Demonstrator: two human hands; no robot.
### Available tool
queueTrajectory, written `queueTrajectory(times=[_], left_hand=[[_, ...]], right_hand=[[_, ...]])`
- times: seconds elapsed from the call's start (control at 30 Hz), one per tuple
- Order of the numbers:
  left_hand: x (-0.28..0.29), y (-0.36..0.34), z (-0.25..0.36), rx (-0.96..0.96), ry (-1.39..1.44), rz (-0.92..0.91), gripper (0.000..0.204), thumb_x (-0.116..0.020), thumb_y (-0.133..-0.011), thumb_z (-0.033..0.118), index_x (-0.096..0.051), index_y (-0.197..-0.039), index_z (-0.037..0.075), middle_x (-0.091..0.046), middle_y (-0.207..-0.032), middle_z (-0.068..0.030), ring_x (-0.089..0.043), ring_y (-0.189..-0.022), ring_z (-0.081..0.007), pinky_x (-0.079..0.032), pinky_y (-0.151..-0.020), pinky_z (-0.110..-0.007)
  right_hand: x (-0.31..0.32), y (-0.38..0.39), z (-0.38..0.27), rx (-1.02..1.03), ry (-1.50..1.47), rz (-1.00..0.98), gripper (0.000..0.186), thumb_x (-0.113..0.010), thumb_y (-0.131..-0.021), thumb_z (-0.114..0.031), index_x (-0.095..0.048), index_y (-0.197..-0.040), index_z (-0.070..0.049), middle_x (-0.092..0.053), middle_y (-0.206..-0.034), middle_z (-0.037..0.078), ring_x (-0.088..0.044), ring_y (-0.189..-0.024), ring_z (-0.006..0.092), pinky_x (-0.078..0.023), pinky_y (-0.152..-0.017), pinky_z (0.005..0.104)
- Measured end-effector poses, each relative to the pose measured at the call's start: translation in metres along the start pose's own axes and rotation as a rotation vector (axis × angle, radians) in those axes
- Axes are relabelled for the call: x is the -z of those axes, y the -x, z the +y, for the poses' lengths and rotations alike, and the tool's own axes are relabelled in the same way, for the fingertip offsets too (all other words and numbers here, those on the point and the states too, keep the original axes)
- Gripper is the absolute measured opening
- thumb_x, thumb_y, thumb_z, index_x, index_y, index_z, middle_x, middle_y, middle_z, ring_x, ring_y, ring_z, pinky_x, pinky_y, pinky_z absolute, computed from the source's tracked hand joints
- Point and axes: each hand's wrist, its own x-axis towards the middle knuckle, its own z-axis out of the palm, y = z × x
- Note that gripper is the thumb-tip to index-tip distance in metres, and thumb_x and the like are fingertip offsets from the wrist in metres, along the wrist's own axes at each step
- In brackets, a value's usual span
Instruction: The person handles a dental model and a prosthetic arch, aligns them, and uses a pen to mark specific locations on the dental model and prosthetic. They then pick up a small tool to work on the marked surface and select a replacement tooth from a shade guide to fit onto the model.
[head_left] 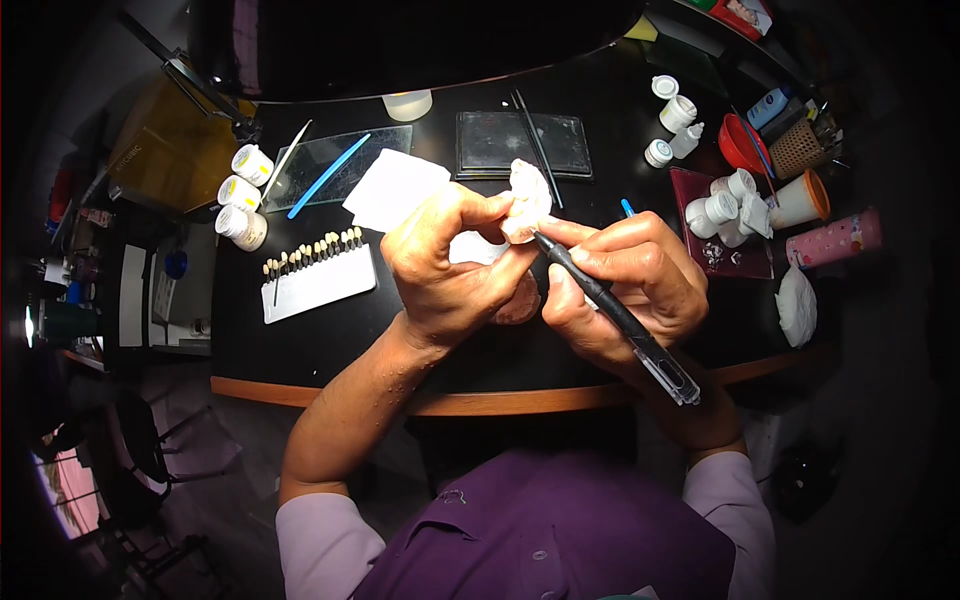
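Head view: above the bench (pixel 480 403), inward of its front edge, the left hand (pixel 440 258) pinched a small white piece (pixel 528 195) between thumb and fingers. The right hand (pixel 650 285) gripped a black pen (pixel 628 325), its tip against or just beside the piece. A white rack (pixel 325 288) of cream tabs (pixel 331 241) lay toward the bench's left edge.

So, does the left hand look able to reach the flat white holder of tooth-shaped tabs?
Probably yes: nothing stands between the left hand and the flat white holder, though that hand is holding an irregular white piece.
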Motion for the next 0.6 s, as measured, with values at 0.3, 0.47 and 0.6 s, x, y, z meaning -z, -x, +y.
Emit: queueTrajectory(times=[0.3,0.47,0.6], left_hand=[[-0.0001,0.0002,-0.0022,-0.023,0.009,-0.005,0.030,-0.088,-0.069,0.000,-0.074,-0.096,-0.003,-0.072,-0.082,-0.0085,-0.073,-0.072,-0.0168,-0.058,-0.065,-0.028],[0.0027,-0.0007,-0.0004,-0.022,-0.002,-0.012,0.029,-0.086,-0.071,-0.002,-0.074,-0.097,-0.004,-0.072,-0.082,-0.0083,-0.074,-0.072,-0.0166,-0.059,-0.065,-0.027],[0.0005,-0.0007,-0.0002,-0.021,0.010,-0.013,0.029,-0.087,-0.071,-0.002,-0.074,-0.097,-0.004,-0.072,-0.082,-0.0082,-0.073,-0.072,-0.0163,-0.059,-0.065,-0.027]], right_hand=[[0.0023,-0.0003,-0.0031,-0.035,-0.029,-0.032,0.021,-0.085,-0.079,0.006,-0.068,-0.090,0.007,-0.063,-0.086,0.014,-0.070,-0.075,0.0153,-0.070,-0.083,0.0437],[0.0001,-0.0013,-0.0003,-0.007,-0.044,-0.031,0.022,-0.086,-0.079,0.005,-0.068,-0.091,0.006,-0.063,-0.086,0.014,-0.071,-0.076,0.0157,-0.070,-0.084,0.0441],[0.0041,0.0001,0.0003,-0.017,-0.032,-0.047,0.023,-0.088,-0.078,0.003,-0.068,-0.090,0.006,-0.063,-0.086,0.014,-0.072,-0.075,0.0155,-0.070,-0.083,0.0437]])
